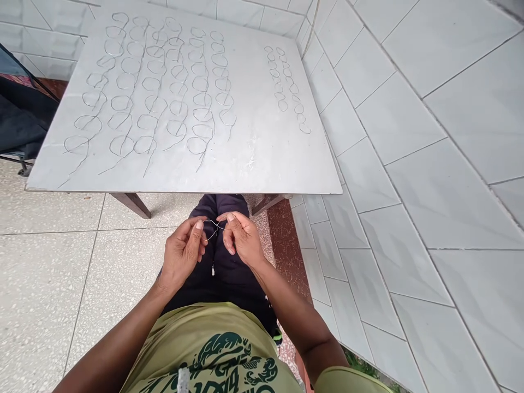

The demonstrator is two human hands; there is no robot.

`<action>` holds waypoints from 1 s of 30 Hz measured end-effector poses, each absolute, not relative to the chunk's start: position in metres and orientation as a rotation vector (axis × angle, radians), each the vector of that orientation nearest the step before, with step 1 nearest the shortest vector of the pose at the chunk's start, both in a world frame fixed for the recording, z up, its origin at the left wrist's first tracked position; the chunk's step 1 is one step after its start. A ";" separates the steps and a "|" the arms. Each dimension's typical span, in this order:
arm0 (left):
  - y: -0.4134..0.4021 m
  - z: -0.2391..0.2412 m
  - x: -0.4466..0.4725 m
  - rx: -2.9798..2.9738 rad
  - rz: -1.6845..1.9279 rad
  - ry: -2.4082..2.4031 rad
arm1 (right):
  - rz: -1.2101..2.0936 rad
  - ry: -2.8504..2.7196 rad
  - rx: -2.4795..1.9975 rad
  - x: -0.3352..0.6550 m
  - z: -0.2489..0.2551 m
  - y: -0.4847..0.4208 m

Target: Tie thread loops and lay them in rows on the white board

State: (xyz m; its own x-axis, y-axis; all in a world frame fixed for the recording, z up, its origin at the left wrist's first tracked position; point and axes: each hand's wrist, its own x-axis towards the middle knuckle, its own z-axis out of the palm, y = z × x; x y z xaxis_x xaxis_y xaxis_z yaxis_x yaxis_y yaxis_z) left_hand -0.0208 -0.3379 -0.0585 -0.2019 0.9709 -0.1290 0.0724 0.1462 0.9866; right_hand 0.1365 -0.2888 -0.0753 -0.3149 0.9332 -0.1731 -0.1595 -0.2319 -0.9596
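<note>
Between my two hands, above my lap, is a thin wire loop (212, 237) whose ends cross near the top. My left hand (185, 250) pinches the loop's left side between thumb and fingers. With thumb and forefinger, my right hand (241, 234) grips the wire on the right, close to the crossing. Both hands are just in front of the table's near edge. On the white tabletop (262, 158), several long rows of wire loops with loose tails (121, 145) lie at the left and middle. Two rows of smaller wire rings (282, 103) lie farther right.
A tiled wall (393, 164) runs along the table's right side, and another stands behind it. Dark fabric on a frame (24, 117) is at the far left. Wooden table legs (133, 204) stand on the speckled floor (45, 284).
</note>
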 end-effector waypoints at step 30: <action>-0.311 -0.084 -0.029 1.533 1.461 1.689 | 1.659 -1.416 -0.989 0.151 -0.072 -0.288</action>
